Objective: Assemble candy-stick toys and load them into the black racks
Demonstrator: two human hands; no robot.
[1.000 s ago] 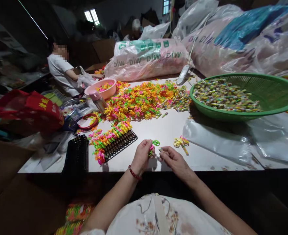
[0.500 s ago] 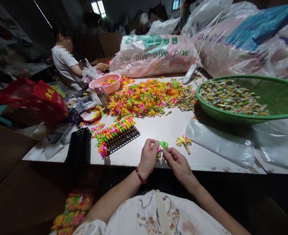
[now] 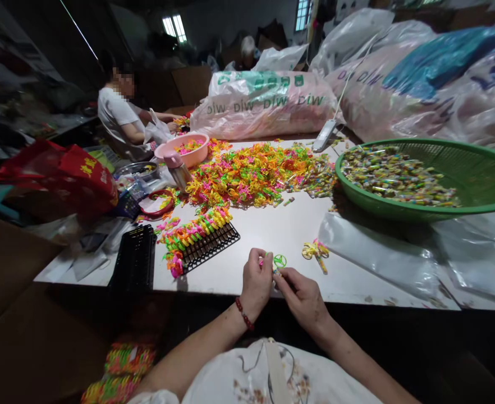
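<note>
Over the table's front edge my left hand [image 3: 256,285] is closed on a small plastic toy piece, pink where it shows, with a green spoked ring [image 3: 280,261] sticking out beside the fingers. Close against it, my right hand [image 3: 305,296] pinches a small multicoloured tube [image 3: 276,272]. Fingers hide most of both pieces. To the right lies a yellow and pink toy piece with a tube [image 3: 315,253]. On the left, a black rack [image 3: 211,247] carries rows of bright plastic pieces [image 3: 201,227].
Behind is a heap of colourful plastic pieces [image 3: 247,174]. A green basket [image 3: 424,210] of small tubes and clear plastic bags [image 3: 377,252] stand right. Left are more black racks [image 3: 133,258], a flask [image 3: 178,171] and a pink basin [image 3: 184,154]. A co-worker [image 3: 119,115] sits beyond.
The view has tilted up slightly, so the scene sits lower. My hands stay together; the patterned tube now shows between my fingertips, and the green ring stands clearer of them.
</note>
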